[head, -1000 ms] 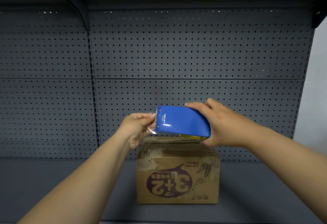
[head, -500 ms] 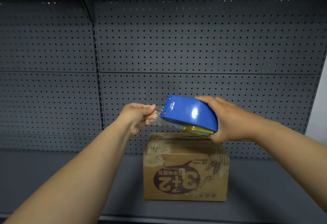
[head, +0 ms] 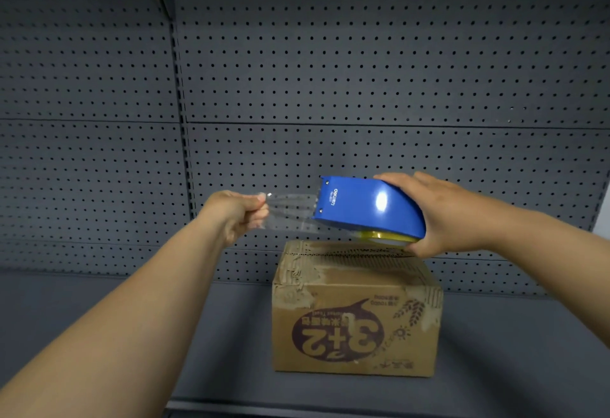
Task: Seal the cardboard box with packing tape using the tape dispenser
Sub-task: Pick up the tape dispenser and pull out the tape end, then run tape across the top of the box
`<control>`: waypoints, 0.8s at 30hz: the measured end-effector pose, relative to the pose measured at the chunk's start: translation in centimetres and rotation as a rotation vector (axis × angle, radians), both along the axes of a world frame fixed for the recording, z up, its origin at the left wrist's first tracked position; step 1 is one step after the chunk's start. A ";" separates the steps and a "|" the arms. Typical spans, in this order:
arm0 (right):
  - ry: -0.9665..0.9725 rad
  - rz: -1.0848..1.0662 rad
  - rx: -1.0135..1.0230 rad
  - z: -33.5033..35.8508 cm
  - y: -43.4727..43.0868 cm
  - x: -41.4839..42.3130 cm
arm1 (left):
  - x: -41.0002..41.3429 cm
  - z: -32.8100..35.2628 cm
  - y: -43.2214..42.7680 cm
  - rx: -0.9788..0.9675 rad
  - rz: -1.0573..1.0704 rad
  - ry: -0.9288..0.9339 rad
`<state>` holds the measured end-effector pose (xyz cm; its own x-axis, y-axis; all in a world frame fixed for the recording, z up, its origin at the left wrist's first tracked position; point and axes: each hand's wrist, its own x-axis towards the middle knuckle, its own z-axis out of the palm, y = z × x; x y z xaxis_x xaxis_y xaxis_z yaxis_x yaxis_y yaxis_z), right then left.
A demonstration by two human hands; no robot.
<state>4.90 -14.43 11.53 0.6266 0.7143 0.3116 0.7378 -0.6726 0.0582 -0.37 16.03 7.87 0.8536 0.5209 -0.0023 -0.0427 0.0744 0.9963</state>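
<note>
A worn cardboard box [head: 356, 315] with an upside-down "3+2" print stands on the grey shelf, its top flaps closed. Above its top, my right hand [head: 452, 216] grips the rear of a blue tape dispenser [head: 366, 208] with a yellow roll core showing underneath. A strip of clear tape [head: 290, 211] runs from the dispenser's mouth leftward to my left hand [head: 241, 214], which pinches the tape's free end. The strip hangs in the air, left of and above the box, not touching it.
The grey shelf deck [head: 511, 351] stretches to both sides of the box. A dark pegboard wall [head: 330, 71] rises right behind it, with an upright post [head: 185, 160] at the left. The shelf's front edge [head: 297, 406] is near the bottom.
My left hand has pulled away to the left, drawing a longer strip of tape out of the dispenser. The dispenser has shifted slightly right over the box.
</note>
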 end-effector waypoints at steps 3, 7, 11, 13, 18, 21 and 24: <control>-0.044 -0.027 -0.093 -0.1 0.7 0.3 | 0.8 -2.2 -0.1 0.009 0.005 0.108; -0.005 -0.042 -0.176 0.3 2.1 1.1 | 2.1 -4.2 -0.3 0.011 0.039 0.175; 0.010 -0.039 -0.240 0.1 3.0 1.9 | 3.3 -6.0 -0.2 0.054 0.075 0.269; 0.011 -0.042 -0.264 -0.2 3.5 2.2 | 3.8 -6.6 -0.2 0.082 0.098 0.326; 0.015 -0.041 -0.306 -0.8 4.0 2.9 | 4.9 -8.1 -0.4 0.204 0.166 0.405; 0.024 -0.041 -0.314 -0.9 4.2 3.3 | 4.9 -8.5 -1.3 0.249 0.173 0.439; 0.041 -0.033 -0.317 -1.0 4.4 3.5 | 5.1 -9.0 -1.6 0.353 0.210 0.481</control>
<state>8.38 -10.05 10.53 0.6584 0.7509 0.0507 0.7221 -0.6493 0.2389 4.72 14.41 -1.09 0.6789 0.7171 -0.1578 0.4383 -0.2233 0.8707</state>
